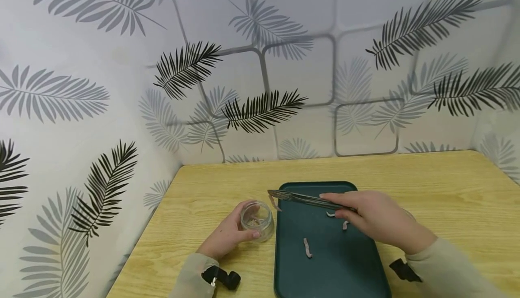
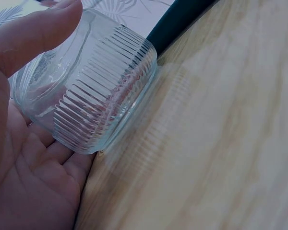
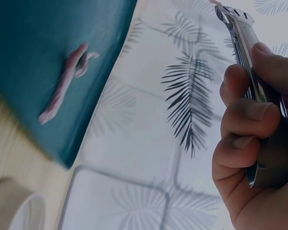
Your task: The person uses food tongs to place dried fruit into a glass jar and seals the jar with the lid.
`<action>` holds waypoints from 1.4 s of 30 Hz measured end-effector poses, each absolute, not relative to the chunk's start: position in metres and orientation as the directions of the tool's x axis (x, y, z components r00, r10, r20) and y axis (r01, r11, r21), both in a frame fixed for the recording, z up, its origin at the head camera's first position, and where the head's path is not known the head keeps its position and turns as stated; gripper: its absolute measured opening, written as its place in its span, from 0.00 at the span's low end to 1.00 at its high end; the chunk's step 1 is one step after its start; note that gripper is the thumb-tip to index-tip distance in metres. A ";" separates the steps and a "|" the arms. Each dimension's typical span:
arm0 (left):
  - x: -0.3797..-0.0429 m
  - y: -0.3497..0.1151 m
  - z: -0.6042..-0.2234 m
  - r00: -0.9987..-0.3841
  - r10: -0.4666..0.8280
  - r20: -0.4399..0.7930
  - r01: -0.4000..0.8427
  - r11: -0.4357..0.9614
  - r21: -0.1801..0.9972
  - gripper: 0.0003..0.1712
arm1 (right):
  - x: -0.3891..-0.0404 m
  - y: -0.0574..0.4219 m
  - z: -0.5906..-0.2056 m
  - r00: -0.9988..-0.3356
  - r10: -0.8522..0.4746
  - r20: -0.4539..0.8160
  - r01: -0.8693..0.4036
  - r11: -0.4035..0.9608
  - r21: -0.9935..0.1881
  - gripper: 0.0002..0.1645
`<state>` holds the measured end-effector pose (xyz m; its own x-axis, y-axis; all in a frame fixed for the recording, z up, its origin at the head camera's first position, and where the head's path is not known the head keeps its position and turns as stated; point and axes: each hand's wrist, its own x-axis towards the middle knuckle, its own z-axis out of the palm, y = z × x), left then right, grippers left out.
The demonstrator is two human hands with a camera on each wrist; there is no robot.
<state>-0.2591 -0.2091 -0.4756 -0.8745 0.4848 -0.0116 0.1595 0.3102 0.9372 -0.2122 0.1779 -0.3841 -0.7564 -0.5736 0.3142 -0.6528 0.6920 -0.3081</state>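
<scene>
My left hand holds a small clear glass jar, thumb and fingers around its side. The jar is ribbed, sits on the wooden table and has pale pinkish pieces inside. In my right hand are metal tongs, gripped between thumb and curled fingers. From their tips hangs a thin pinkish strip, close to the right of the jar's mouth. Below the tongs lies a dark green tray, bearing several more strips, one near its middle.
The light wooden table meets a wall with a leaf pattern at its back. A round-rimmed beige object stands beside the tray in the right wrist view, partly out of frame. Black camera mounts sit on both wrists.
</scene>
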 end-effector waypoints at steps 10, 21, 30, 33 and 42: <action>-0.258 -0.209 -0.476 -0.880 0.476 -0.011 0.159 0.316 0.935 0.48 | -0.219 0.156 -0.385 -0.704 -0.612 0.361 -0.709 0.639 -0.299 0.31; -0.258 -0.208 -0.476 -0.889 0.457 -0.033 0.146 0.350 0.925 0.50 | -0.221 0.151 -0.392 -0.695 -0.636 0.335 -0.719 0.615 -0.324 0.31; -0.259 -0.209 -0.480 -0.875 0.483 -0.026 0.139 0.302 0.943 0.49 | -0.219 0.157 -0.394 -0.699 -0.644 0.312 -0.714 0.601 -0.360 0.31; -0.259 -0.209 -0.480 -0.877 0.480 -0.024 0.142 0.306 0.941 0.48 | -0.219 0.162 -0.394 -0.709 -0.643 0.289 -0.701 0.599 -0.388 0.31; -0.258 -0.209 -0.476 -0.879 0.477 -0.017 0.148 0.308 0.940 0.48 | -0.217 0.188 -0.400 -0.753 -0.632 0.183 -0.639 0.635 -0.436 0.33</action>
<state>-0.2580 -0.2088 -0.4761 -0.8789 0.4766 -0.0174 0.1484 0.3080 0.9398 -0.2173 0.1882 -0.3995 -0.7530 -0.6321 0.1831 -0.6385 0.6345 -0.4355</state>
